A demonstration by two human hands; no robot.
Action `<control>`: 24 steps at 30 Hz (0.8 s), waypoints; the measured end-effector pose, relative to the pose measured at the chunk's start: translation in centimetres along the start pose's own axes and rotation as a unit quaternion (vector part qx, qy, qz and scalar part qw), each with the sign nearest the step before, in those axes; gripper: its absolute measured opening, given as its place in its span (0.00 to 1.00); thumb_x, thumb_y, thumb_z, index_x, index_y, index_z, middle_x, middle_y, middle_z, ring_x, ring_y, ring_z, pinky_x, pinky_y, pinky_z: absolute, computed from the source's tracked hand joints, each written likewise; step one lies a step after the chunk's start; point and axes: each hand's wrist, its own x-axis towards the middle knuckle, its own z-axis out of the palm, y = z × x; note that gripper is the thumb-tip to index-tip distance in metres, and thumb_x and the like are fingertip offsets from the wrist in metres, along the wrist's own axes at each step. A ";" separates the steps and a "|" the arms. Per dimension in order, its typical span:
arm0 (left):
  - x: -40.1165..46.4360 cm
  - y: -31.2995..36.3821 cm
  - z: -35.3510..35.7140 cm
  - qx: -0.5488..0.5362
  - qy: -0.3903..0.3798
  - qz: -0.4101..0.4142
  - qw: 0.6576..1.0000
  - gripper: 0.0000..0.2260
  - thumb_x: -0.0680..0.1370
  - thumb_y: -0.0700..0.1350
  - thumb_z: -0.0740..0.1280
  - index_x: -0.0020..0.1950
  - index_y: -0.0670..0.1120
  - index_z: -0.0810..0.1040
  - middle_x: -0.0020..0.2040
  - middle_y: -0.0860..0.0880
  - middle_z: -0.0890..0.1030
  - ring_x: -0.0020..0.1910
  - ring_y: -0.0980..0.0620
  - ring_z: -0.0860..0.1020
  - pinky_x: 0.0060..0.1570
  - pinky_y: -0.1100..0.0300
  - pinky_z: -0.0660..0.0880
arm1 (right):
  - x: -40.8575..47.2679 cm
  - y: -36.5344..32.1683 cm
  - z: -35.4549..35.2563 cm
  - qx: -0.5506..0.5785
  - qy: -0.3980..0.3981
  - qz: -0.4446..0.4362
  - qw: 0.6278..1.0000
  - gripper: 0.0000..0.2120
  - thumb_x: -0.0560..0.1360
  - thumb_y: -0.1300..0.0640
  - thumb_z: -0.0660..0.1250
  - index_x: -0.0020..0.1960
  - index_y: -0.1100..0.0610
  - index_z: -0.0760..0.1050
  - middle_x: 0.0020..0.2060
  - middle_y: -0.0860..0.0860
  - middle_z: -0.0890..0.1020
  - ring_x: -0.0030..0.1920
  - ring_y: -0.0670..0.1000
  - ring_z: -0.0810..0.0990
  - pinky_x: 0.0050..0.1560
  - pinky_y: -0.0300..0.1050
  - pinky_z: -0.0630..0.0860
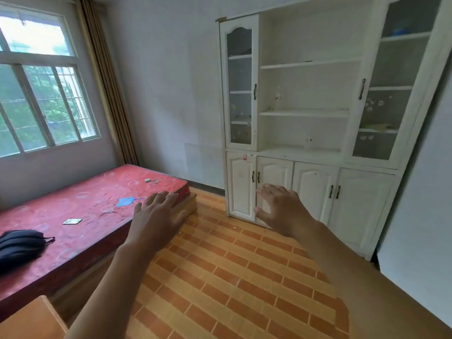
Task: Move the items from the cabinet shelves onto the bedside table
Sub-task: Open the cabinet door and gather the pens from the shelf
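Both your hands are out in front, palms down, fingers straight and spread, holding nothing. The cabinet (315, 113) stands ahead and to your right, well apart from either hand. Its open middle shelves look almost bare: one small clear item (308, 141) on the lowest open shelf, another small item (278, 95) on the shelf above; too small to identify. Both lie above and beyond your right hand (281, 209), which is nearer than the left hand (156, 216). Wooden corner at lower left is probably the bedside table (31, 319); judgement only
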 end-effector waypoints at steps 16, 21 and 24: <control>17.4 10.8 9.1 -0.023 -0.003 0.042 0.999 0.31 0.80 0.69 0.51 0.77 0.55 0.71 0.76 0.52 0.73 0.76 0.47 0.68 0.74 0.37 0.65 | 12.0 16.5 2.1 0.014 -0.012 0.045 0.999 0.30 0.83 0.38 0.57 0.81 0.50 0.63 0.81 0.50 0.64 0.81 0.52 0.61 0.79 0.60 0.59; 22.8 13.7 11.9 -0.025 -0.006 0.023 0.999 0.27 0.82 0.66 0.59 0.77 0.55 0.71 0.76 0.51 0.73 0.77 0.46 0.68 0.75 0.35 0.64 | 16.1 21.8 3.0 0.034 -0.022 0.052 0.998 0.30 0.83 0.38 0.57 0.81 0.50 0.63 0.82 0.50 0.63 0.81 0.53 0.60 0.79 0.60 0.58; 25.7 15.3 13.4 -0.020 0.002 0.020 1.000 0.26 0.81 0.65 0.61 0.76 0.54 0.73 0.75 0.50 0.75 0.76 0.45 0.69 0.74 0.35 0.65 | 18.2 24.9 3.3 0.043 -0.030 0.050 0.997 0.30 0.83 0.38 0.57 0.81 0.50 0.63 0.82 0.50 0.63 0.81 0.52 0.60 0.79 0.60 0.57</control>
